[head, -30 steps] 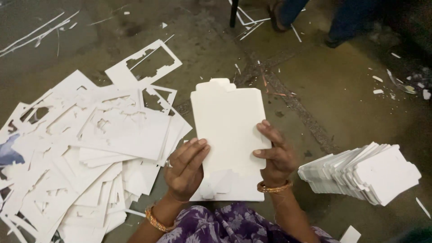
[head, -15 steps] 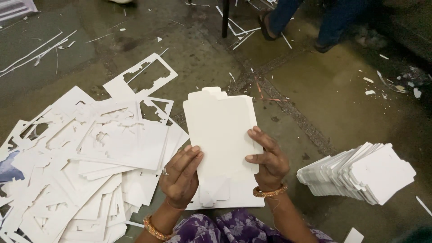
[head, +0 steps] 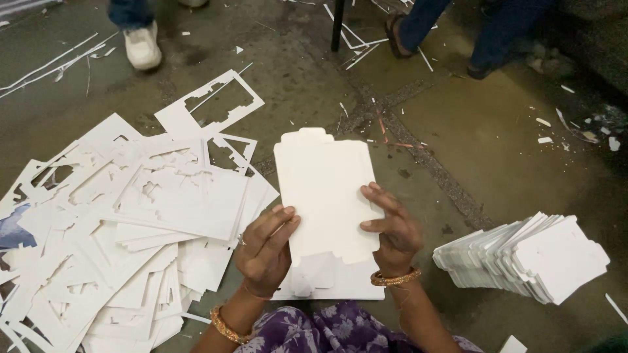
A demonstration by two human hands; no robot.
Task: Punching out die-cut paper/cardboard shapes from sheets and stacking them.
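Note:
I hold a white die-cut card blank (head: 325,189) upright in front of me with both hands. My left hand (head: 265,247) grips its lower left edge, fingers spread along the card. On the right edge sits my right hand (head: 390,229), thumb in front. Beneath the blank lies a white sheet (head: 343,281) with a cut-out shape, resting against my lap. Both wrists wear gold bangles.
A heap of white cut-out scrap frames (head: 131,216) covers the floor at left. A fanned stack of finished card blanks (head: 530,258) lies at right. Other people's feet, a white shoe (head: 142,44) and a sandal (head: 399,33), stand at the top near a thin pole (head: 337,26).
The card blank has pulled a little further up from the sheet beneath it. A person in a white shoe has stepped into view at top left.

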